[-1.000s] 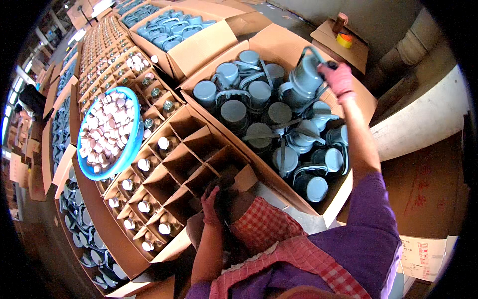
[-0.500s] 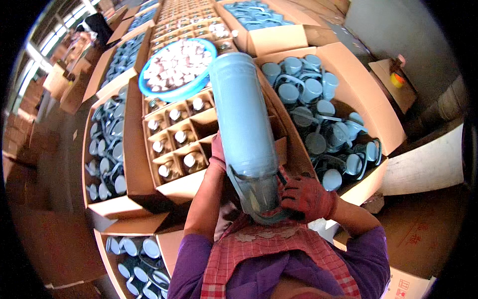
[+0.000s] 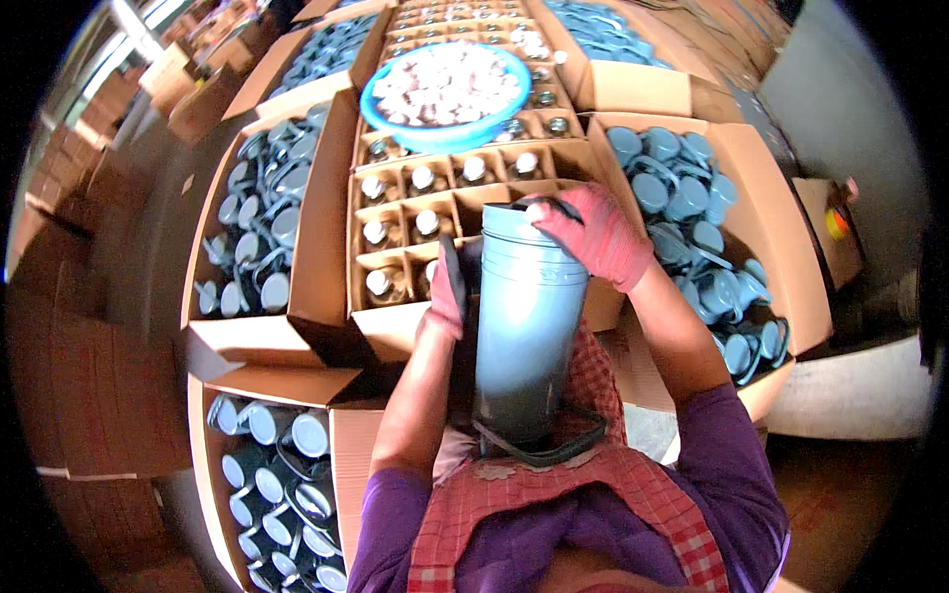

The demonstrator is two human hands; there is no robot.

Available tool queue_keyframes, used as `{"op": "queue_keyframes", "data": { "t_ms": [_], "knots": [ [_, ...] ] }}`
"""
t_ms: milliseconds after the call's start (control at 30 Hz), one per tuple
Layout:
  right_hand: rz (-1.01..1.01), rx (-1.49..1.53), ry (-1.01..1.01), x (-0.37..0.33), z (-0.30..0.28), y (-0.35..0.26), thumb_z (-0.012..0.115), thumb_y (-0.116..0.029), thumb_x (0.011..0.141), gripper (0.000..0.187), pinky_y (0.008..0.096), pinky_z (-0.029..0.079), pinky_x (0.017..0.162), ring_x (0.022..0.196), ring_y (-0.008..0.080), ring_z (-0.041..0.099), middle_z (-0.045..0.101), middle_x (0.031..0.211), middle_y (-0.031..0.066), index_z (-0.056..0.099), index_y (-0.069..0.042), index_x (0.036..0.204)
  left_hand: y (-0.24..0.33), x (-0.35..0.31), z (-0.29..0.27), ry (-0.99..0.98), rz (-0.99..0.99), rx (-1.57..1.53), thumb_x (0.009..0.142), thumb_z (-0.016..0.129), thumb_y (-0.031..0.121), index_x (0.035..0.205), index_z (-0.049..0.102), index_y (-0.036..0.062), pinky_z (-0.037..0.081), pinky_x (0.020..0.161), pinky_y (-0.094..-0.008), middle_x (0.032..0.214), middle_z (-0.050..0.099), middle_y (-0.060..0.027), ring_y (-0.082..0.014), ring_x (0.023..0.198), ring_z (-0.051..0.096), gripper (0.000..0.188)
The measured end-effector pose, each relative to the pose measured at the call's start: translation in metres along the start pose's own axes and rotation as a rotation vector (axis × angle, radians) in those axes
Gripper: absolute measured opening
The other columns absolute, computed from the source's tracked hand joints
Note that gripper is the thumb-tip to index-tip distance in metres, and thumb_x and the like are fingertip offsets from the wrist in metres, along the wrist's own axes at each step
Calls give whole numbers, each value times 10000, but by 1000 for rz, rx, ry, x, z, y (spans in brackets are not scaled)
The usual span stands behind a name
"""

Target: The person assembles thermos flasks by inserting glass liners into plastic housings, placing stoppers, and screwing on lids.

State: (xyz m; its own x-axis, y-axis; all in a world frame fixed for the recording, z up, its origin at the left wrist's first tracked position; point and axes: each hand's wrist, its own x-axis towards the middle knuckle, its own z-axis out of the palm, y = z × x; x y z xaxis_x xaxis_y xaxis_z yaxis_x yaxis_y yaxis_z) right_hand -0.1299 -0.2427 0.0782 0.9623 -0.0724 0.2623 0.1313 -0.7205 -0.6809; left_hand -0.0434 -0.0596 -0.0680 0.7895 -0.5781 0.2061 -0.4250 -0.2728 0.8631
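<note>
A tall blue-grey thermos flask casing (image 3: pixel 529 316) stands upright in front of my apron, with a dark handle loop at its lower end. My right hand (image 3: pixel 598 232), in a red glove with dark palm, curls over its top rim and grips it. Something small and white shows by those fingertips, too small to name. My left hand (image 3: pixel 450 287), gloved the same way, has its fingers stretched out upright beside the casing's left side, a little apart from it. Behind the hands, a divided carton (image 3: pixel 390 321) holds several glass bottles (image 3: pixel 427 225) with white tops.
A blue basin (image 3: pixel 450 138) full of small white and brown pieces rests on the divided carton. Open cartons with blue-grey flask parts stand to the left (image 3: pixel 321 237), right (image 3: pixel 766 188) and lower left (image 3: pixel 351 465). A curved white panel (image 3: pixel 850 385) is at right.
The casing has gone from tilted and raised to upright and lower. My right hand has moved from its lower end to the top rim; my left hand has come off its side. The view has shifted.
</note>
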Motion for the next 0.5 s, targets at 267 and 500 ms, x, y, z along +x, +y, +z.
{"op": "queue_keyframes", "data": {
  "t_ms": [267, 500],
  "knots": [
    [-343, 732, -151, 50, 50, 21, 518, -484, 802, 553, 311, 426, 841, 932, 208, 586, 616, 1004, 147, 605, 1, 1054, 63, 46, -79, -83, 53, -1250, 718, 133, 811, 1382, 263, 68, 150, 1088, -387, 1417, 275, -145, -253, 1315, 249, 1005],
    [-198, 910, 65, 78, 71, 19, 519, -321, 865, 406, 297, 404, 866, 948, 174, 561, 622, 1026, 83, 532, -54, 1172, 17, 2, -148, 34, 521, -737, 808, 550, 504, 1154, 474, -20, 354, 937, -420, 1170, 509, -159, -283, 1076, 477, 632]
  ]
}}
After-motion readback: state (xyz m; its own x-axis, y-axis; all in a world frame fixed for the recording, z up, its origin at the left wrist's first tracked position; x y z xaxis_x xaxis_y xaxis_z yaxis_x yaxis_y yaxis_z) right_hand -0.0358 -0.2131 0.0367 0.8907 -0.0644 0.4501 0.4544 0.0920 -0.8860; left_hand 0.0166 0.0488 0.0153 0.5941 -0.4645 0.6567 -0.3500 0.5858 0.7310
